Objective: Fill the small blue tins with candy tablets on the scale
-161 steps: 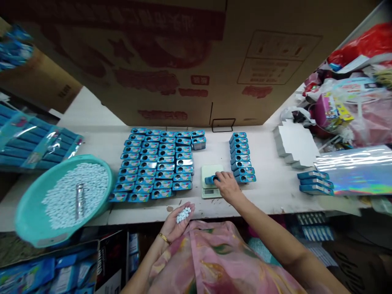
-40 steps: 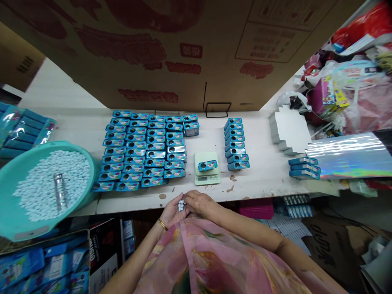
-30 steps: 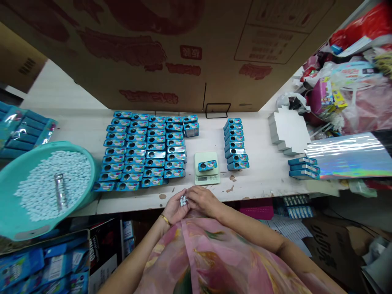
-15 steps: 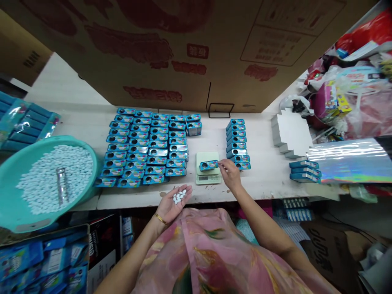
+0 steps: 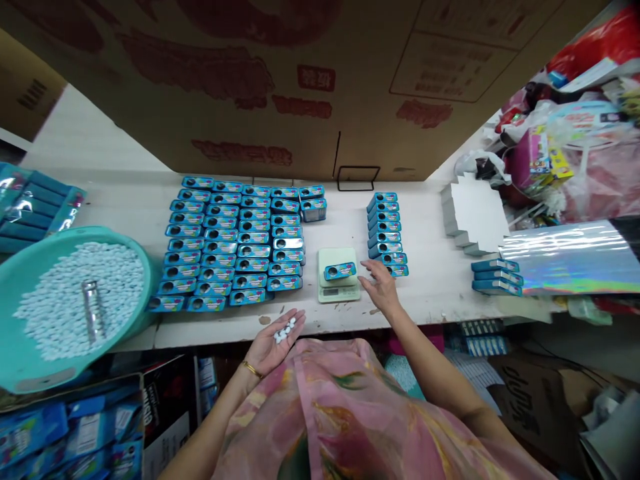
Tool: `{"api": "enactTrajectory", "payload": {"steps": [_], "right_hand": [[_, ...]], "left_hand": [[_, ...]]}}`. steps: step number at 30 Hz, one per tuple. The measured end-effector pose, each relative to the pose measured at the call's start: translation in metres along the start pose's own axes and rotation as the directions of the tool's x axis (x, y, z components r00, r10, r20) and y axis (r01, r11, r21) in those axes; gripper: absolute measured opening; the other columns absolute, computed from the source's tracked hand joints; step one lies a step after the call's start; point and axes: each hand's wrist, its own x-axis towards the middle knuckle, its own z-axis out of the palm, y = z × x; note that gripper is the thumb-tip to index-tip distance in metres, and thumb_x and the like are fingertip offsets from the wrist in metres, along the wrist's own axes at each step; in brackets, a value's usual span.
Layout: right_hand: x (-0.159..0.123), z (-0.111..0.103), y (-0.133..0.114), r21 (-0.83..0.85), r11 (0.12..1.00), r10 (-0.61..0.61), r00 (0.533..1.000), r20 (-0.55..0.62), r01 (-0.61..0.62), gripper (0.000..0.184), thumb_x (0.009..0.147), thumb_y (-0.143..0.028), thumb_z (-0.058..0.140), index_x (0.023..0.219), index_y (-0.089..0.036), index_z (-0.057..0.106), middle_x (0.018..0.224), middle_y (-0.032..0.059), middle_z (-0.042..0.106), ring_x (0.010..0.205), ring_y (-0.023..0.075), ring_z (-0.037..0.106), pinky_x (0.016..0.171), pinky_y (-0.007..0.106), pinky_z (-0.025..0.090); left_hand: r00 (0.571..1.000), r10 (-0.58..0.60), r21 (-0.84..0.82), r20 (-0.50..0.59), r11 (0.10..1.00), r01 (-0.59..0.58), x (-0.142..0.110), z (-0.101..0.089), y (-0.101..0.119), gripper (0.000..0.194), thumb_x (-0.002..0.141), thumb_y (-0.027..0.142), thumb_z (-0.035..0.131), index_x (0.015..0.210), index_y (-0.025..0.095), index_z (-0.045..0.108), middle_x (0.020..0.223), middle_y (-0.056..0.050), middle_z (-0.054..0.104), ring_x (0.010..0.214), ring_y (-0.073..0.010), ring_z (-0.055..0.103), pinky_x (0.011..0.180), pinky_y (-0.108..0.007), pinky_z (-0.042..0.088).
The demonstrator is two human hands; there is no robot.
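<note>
My left hand (image 5: 270,347) is palm up at the table's front edge, cupping several small white candies (image 5: 285,330). Just right of a pale green digital scale (image 5: 339,293), my right hand (image 5: 381,287) hovers with thumb and fingers apart and nothing seen between them. On the scale stands a blue tin (image 5: 340,271) with a round dark hole at the left of its top. Right of the scale, partly behind my right hand, runs a single column of similar tins (image 5: 384,227). Left of it stand several packed columns of blue tins (image 5: 235,247).
A turquoise basin (image 5: 153,287) of white candies stands at the left, a shiny metal cylinder (image 5: 93,310) lying in them. A large cardboard box (image 5: 280,133) blocks the back. White card stacks (image 5: 477,213) and three flat blue tins (image 5: 497,275) are at the right.
My right hand went from the tin on the scale to the candies in my left palm, then back to the tin. It has now let go and drawn slightly right. Fewer candies show in my left palm.
</note>
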Motion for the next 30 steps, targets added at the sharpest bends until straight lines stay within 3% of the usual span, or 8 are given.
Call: {"api": "enactTrajectory", "payload": {"steps": [4,8,10,13,18,22,25,30], "right_hand": [[-0.006,0.007,-0.027,0.012,0.991,-0.137,0.984,0.117,0.137,0.021,0.078,-0.023,0.048,0.098,-0.020,0.053,0.094,0.0067,0.054,0.092,0.0172,0.048,0.080,0.033,0.040],[-0.030,0.031,-0.070,0.065,0.947,-0.312,0.851,0.423,0.315,0.019,0.080,-0.024,0.045,0.097,-0.019,0.054,0.088,0.0058,0.056,0.085,0.0157,0.049,0.075,0.029,0.041],[-0.041,0.042,-0.083,0.003,0.935,-0.305,0.803,0.511,0.353,0.019,0.080,-0.024,0.046,0.097,-0.019,0.054,0.086,0.0059,0.055,0.082,0.0162,0.048,0.073,0.029,0.041],[-0.040,0.044,-0.083,-0.044,0.933,-0.284,0.806,0.520,0.357,0.020,0.080,-0.025,0.046,0.097,-0.019,0.054,0.088,0.0061,0.055,0.083,0.0168,0.047,0.073,0.030,0.040],[0.006,0.023,-0.049,-0.280,0.918,-0.166,0.914,0.370,0.280,0.035,0.076,-0.019,0.051,0.111,-0.019,0.047,0.110,0.0104,0.049,0.100,0.0223,0.040,0.080,0.037,0.037],[0.053,0.018,-0.026,-0.370,0.880,-0.100,0.877,0.470,0.298,0.034,0.074,-0.018,0.054,0.107,-0.021,0.049,0.099,0.0062,0.055,0.090,0.0206,0.044,0.072,0.031,0.040],[0.091,0.032,-0.018,-0.378,0.877,-0.117,0.896,0.428,0.296,0.034,0.074,-0.020,0.054,0.107,-0.019,0.049,0.099,0.0063,0.054,0.090,0.0207,0.043,0.071,0.029,0.041],[0.159,0.081,-0.013,-0.395,0.883,-0.113,0.931,0.346,0.254,0.032,0.075,-0.014,0.050,0.106,-0.017,0.051,0.102,0.0090,0.053,0.092,0.0209,0.043,0.072,0.030,0.041]], "left_hand": [[0.998,-0.022,0.066,0.053,0.998,0.018,0.001,0.006,0.001,0.032,0.069,0.000,0.045,0.100,0.006,0.053,0.102,-0.014,0.059,0.101,-0.0204,0.051,0.085,-0.028,0.043],[0.990,-0.056,0.149,0.128,0.988,0.037,0.005,0.017,-0.005,0.036,0.070,0.002,0.046,0.105,0.007,0.052,0.097,-0.013,0.062,0.092,-0.0181,0.056,0.083,-0.028,0.044],[0.984,-0.072,0.182,0.164,0.982,0.042,0.006,0.022,-0.008,0.039,0.070,0.001,0.045,0.107,0.008,0.052,0.093,-0.011,0.063,0.084,-0.0153,0.059,0.079,-0.026,0.045],[0.977,-0.078,0.182,0.198,0.982,0.042,0.008,0.025,-0.010,0.039,0.070,0.001,0.045,0.107,0.009,0.052,0.093,-0.010,0.063,0.082,-0.0147,0.059,0.077,-0.024,0.046],[0.986,-0.087,0.153,0.143,0.986,0.065,0.008,0.020,-0.006,0.032,0.070,0.003,0.047,0.101,0.006,0.053,0.099,-0.015,0.061,0.097,-0.0200,0.054,0.085,-0.029,0.042],[0.993,-0.054,0.123,0.103,0.992,0.042,0.005,0.015,-0.001,0.031,0.070,0.003,0.047,0.101,0.007,0.053,0.099,-0.014,0.061,0.097,-0.0196,0.054,0.085,-0.029,0.043],[0.998,-0.014,0.086,0.061,0.996,0.009,0.000,0.012,0.005,0.032,0.070,0.002,0.047,0.101,0.008,0.052,0.099,-0.013,0.061,0.096,-0.0190,0.055,0.084,-0.028,0.043],[0.999,0.054,0.007,-0.007,0.999,-0.054,-0.007,0.002,0.007,0.039,0.071,0.003,0.045,0.110,0.010,0.048,0.101,-0.013,0.060,0.097,-0.0187,0.054,0.084,-0.028,0.044]]}}
